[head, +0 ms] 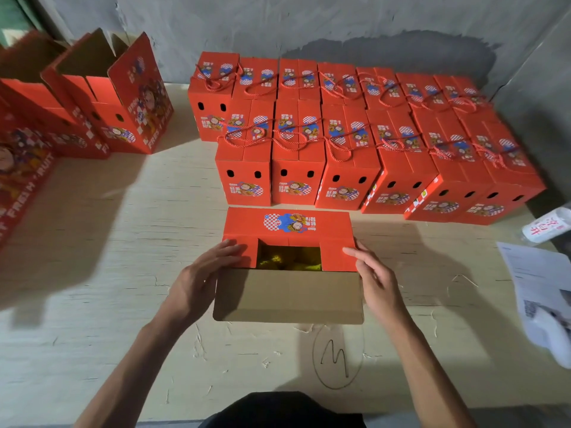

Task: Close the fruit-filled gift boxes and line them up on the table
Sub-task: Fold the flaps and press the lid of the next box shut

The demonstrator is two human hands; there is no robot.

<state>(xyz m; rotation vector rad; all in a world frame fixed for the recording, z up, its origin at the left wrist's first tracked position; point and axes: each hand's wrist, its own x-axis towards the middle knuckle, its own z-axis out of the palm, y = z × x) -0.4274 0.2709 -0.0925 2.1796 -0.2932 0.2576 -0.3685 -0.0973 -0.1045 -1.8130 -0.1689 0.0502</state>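
Note:
A red gift box (287, 225) stands in front of me on the table, its top partly folded. Yellow fruit (289, 259) shows through the gap in the top. The near flap (289, 296) lies open towards me, brown side up. My left hand (204, 273) presses with straight fingers on the left side flap. On the right side flap my right hand (372, 273) presses the same way. Behind it, several closed red boxes with rope handles (340, 143) stand in two rows.
Open red boxes (102, 97) stand at the far left of the pale wooden table (123, 242). Printed papers (537, 285) and a white packet (548, 225) lie at the right edge. A grey wall runs behind the rows.

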